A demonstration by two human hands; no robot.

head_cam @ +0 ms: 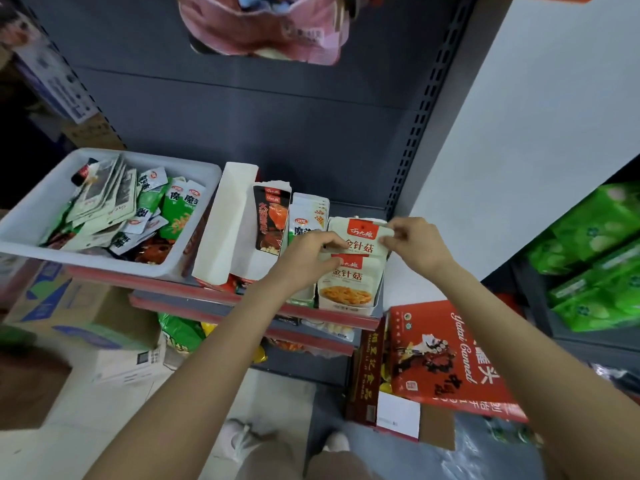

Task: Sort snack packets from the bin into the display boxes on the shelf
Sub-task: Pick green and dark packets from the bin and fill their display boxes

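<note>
A white bin holding several mixed snack packets stands on the left of the shelf. To its right stand display boxes: a tall white one with dark red packets, a middle one with green-and-white packets, and a rightmost one with cream mushroom packets. My left hand and my right hand both pinch the back cream packet by its upper corners, above a second cream packet in front of it.
The shelf's red front edge runs below the boxes. A pink bag hangs overhead. A red carton sits on the floor at right, cardboard boxes at left, green packs on the neighbouring shelf.
</note>
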